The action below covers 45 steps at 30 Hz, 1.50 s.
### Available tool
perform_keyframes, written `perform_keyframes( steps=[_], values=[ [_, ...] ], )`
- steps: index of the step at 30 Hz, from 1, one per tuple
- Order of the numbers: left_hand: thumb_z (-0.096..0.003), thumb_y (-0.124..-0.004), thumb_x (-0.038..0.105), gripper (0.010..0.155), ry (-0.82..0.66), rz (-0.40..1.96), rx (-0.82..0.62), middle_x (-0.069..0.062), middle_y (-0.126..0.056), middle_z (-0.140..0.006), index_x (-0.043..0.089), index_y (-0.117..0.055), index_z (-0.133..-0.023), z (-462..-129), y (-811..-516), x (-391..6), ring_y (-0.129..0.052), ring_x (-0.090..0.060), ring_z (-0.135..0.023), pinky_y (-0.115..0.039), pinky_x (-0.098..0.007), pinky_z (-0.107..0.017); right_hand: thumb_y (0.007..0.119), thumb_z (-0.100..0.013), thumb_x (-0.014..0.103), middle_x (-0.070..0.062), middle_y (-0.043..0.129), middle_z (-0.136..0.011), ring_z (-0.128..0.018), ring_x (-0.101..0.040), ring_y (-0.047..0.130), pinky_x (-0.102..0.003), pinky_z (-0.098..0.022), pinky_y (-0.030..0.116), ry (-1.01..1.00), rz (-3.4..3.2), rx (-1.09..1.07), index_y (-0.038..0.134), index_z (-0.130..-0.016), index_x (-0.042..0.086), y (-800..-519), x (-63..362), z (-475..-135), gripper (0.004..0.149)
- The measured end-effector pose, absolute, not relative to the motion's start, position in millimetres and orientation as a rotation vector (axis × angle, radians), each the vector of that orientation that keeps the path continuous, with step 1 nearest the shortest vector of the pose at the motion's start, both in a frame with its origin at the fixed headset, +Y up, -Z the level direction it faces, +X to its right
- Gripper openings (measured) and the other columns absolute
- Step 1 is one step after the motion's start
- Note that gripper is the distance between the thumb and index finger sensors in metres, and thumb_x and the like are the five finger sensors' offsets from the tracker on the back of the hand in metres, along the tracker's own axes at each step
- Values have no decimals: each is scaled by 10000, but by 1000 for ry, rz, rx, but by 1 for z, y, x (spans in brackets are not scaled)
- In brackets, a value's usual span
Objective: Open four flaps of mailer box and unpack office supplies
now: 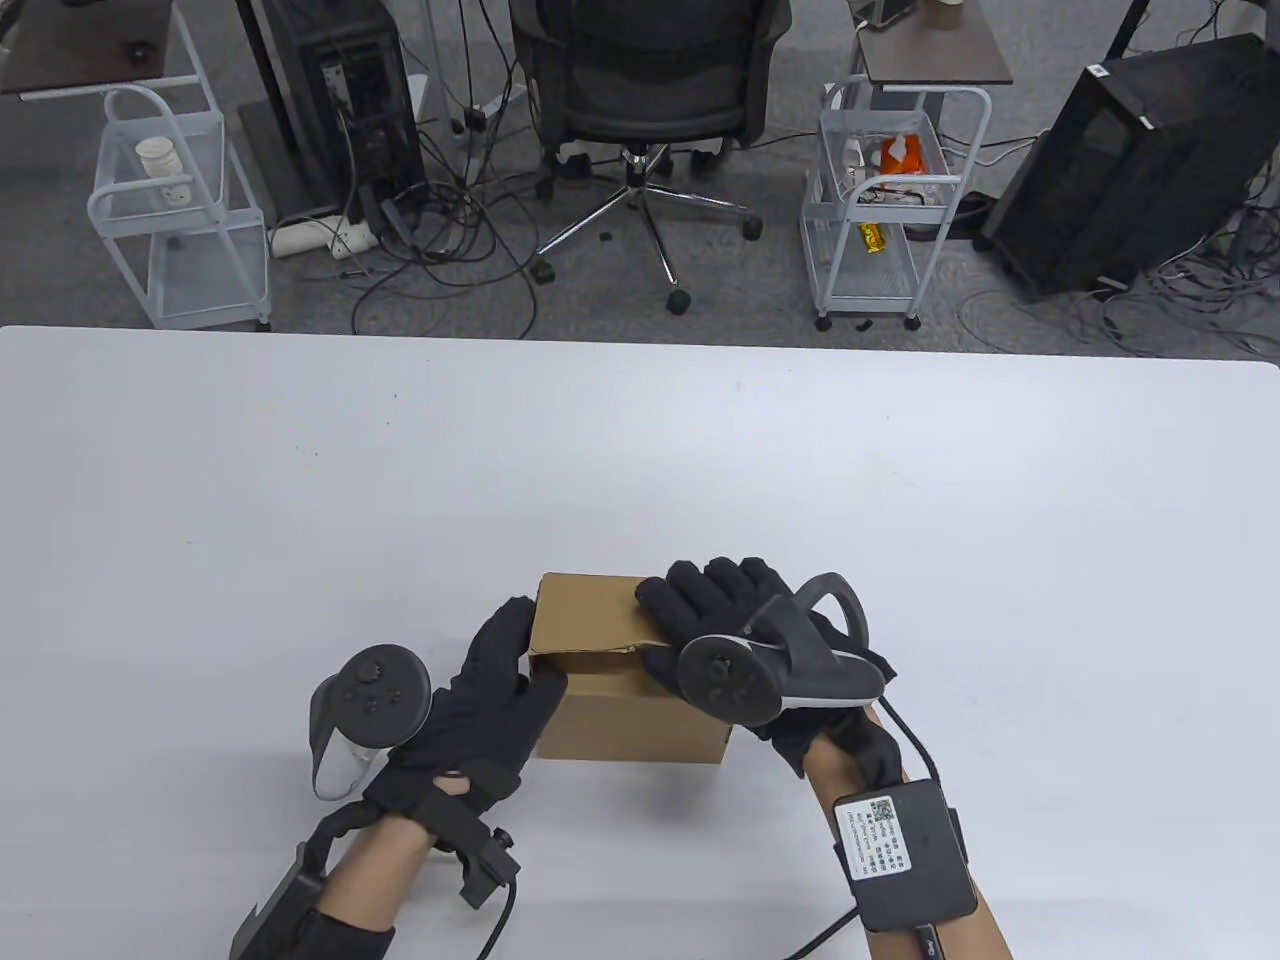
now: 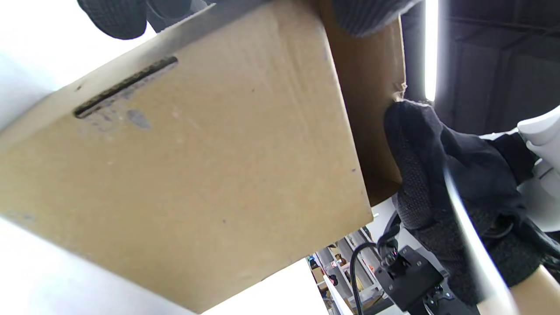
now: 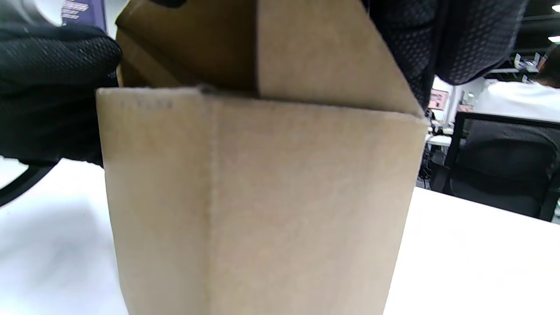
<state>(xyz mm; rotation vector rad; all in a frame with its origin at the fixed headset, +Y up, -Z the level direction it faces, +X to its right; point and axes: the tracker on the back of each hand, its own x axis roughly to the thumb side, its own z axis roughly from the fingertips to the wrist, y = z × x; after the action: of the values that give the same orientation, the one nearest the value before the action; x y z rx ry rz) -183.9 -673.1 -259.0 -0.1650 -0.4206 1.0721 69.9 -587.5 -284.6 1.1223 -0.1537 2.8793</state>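
Note:
A small brown cardboard mailer box stands on the white table near its front edge. My left hand wraps the box's left front corner, fingers along the left side and thumb on the front face; it also shows as a black glove in the right wrist view. My right hand lies over the top flap, fingers on top and thumb at its front edge. The flap is lifted a little at the front. The box's contents are hidden.
Beyond the table's far edge stand an office chair, two white wire carts, a black computer tower and loose cables on the floor. The tabletop around the box is bare white.

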Motion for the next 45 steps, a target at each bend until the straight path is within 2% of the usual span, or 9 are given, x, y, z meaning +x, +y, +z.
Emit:
perform_keyframes(
  steps=[3, 9, 13, 19, 20, 24, 32, 36, 45],
  values=[
    [-608, -567, 424, 753, -414, 1076, -166, -341, -296, -1179, 2, -225, -1129, -259, -673, -185, -431, -650, -1072, -615, -696, -704, 550, -551, 584, -254, 718, -1144, -966, -592, 783, -770, -675, 619, -199, 2792, 950, 541, -1116, 77, -593, 81, -281, 759],
    [-607, -550, 419, 744, -409, 1085, -162, -340, -299, -1179, 9, -216, -1130, -257, -675, -183, -425, -652, -1071, -612, -698, -703, 601, -574, 644, -400, 404, -1203, -1039, -667, 517, -773, -704, 497, -212, 2608, 638, 263, -1124, -104, -614, 123, -257, 988],
    [-608, -550, 421, 746, -405, 1084, -158, -338, -297, -1178, 8, -212, -1129, -257, -676, -183, -421, -647, -1074, -601, -697, -709, 631, -598, 580, -447, 374, -1181, -1015, -704, 486, -785, -690, 461, 31, 2411, 484, 254, -1108, -144, -649, 137, -257, 963],
    [-617, -533, 412, 736, -391, 1051, -133, -316, -235, -1182, 20, -172, -1124, -256, -677, -175, -318, -636, -1089, -517, -712, -737, 506, -624, 475, -389, 519, -1166, -987, -664, 613, -772, -672, 532, -189, 2340, 370, 386, -1116, -89, -665, 131, -251, 758],
    [-618, -531, 406, 729, -388, 1041, -126, -309, -225, -1185, 22, -173, -1125, -255, -676, -172, -288, -629, -1092, -493, -715, -743, 499, -624, 448, -380, 563, -1154, -971, -659, 651, -769, -664, 560, -295, 2371, 344, 430, -1112, -81, -663, 128, -249, 723],
    [-624, -519, 398, 728, -385, 1023, -116, -322, -180, -1188, 6, -167, -1126, -255, -671, -166, -234, -633, -1085, -450, -717, -746, 475, -630, 373, -386, 654, -1108, -929, -652, 719, -756, -643, 603, -388, 2466, 310, 520, -1087, -93, -652, 121, -246, 654],
    [-620, -537, 318, 669, -308, 956, -80, -381, -361, -1175, -56, -310, -1127, -266, -639, -165, -444, -666, -1063, -578, -689, -721, 517, -633, 349, -361, 870, -966, -791, -582, 917, -718, -596, 711, -555, 2617, 263, 685, -1006, -117, -616, 110, -254, 620],
    [-619, -537, 323, 654, -276, 884, -116, -397, -477, -1147, -78, -400, -1117, -280, -612, -164, -599, -660, -1031, -658, -673, -699, 538, -635, 359, -316, 945, -911, -735, -532, 987, -686, -584, 760, -508, 2664, 182, 747, -975, -89, -591, 109, -266, 600],
    [-620, -546, 319, 614, -206, 769, -248, -388, -586, -1122, -69, -526, -1096, -324, -567, -163, -694, -647, -1002, -704, -671, -674, 566, -634, 342, -280, 954, -918, -752, -516, 984, -683, -610, 739, -313, 2737, 175, 771, -978, -32, -554, 118, -303, 548]
  ],
)
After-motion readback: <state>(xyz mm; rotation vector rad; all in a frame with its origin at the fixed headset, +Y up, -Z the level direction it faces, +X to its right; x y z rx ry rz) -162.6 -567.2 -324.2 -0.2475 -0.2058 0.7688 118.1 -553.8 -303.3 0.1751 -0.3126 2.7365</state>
